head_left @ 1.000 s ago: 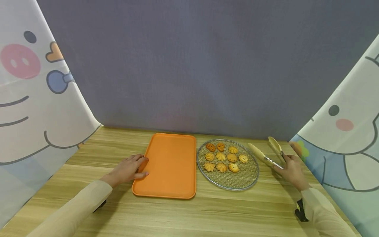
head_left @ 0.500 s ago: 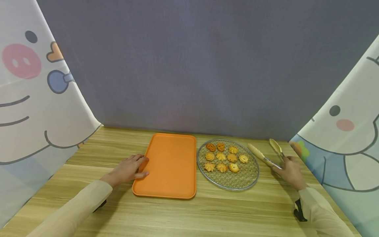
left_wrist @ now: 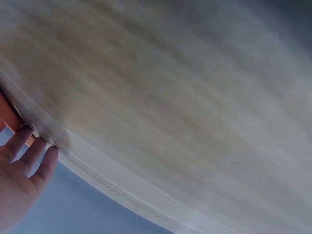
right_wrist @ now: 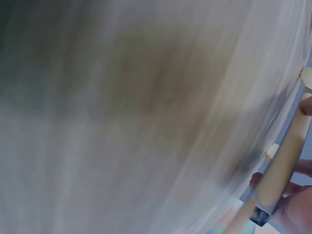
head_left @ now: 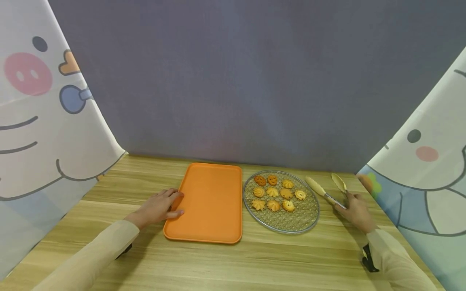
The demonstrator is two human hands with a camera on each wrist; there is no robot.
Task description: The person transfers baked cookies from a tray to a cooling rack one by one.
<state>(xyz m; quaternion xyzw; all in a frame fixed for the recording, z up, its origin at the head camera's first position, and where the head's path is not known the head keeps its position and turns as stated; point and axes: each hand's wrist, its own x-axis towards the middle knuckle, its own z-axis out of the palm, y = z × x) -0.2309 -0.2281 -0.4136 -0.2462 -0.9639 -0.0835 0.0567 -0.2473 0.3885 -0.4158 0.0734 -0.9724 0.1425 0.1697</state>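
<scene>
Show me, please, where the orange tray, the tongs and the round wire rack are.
orange tray [head_left: 209, 204], head view, bare middle of its floor.
tongs [head_left: 316, 186], head view, the left arm's pale tip.
round wire rack [head_left: 291, 222], head view, bare mesh near its front rim.

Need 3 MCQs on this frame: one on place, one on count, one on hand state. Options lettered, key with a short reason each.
1. Where does the round wire rack lie?
A. Right of the orange tray
B. On the tray
C. Left of the tray

2. How many cookies are on the rack?
A. Four
B. Ten
C. Sixteen

3. What does the right hand hold?
A. A cookie
B. Nothing
C. The tongs

Key:
1. A: the rack sits on the wooden table beside the tray's right edge.
2. B: the head view shows rows of three, four and three.
3. C: its fingers are curled round the tongs' hinge end, the tips spread apart beside the rack; the left hand rests flat at the tray's left edge.
</scene>
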